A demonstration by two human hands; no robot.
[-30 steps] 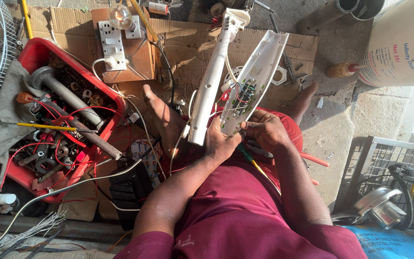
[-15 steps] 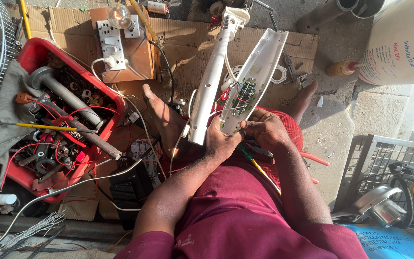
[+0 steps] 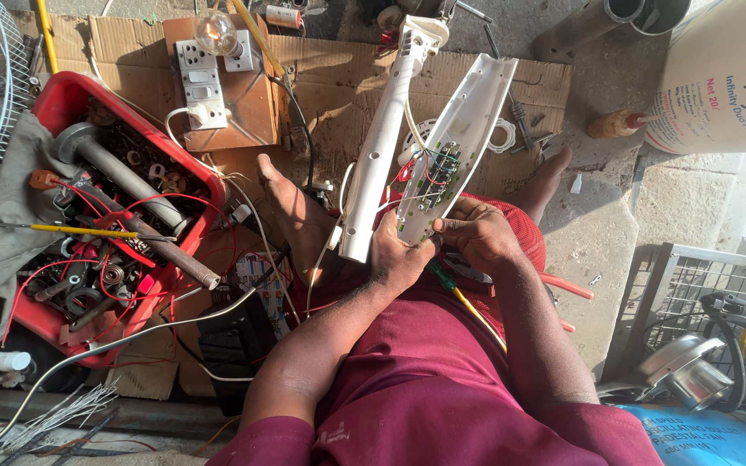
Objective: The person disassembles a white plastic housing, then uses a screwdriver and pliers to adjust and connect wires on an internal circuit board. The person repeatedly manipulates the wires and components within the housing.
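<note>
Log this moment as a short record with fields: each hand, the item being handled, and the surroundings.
left hand: grips the lower end of the open white casing half
right hand: fingers at the same end of the casing, beside the circuit board
second casing half: long white tube, lying alongside to the left
tool on lap: green-and-yellow screwdriver
left side: red tray of metal parts and wires
ahead: wooden switch board with a lit bulb

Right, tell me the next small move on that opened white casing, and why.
Probably steady the open casing half with the left hand while the right hand works at its lower end: the circuit board and wires lie exposed, and both hands already meet there.
</note>
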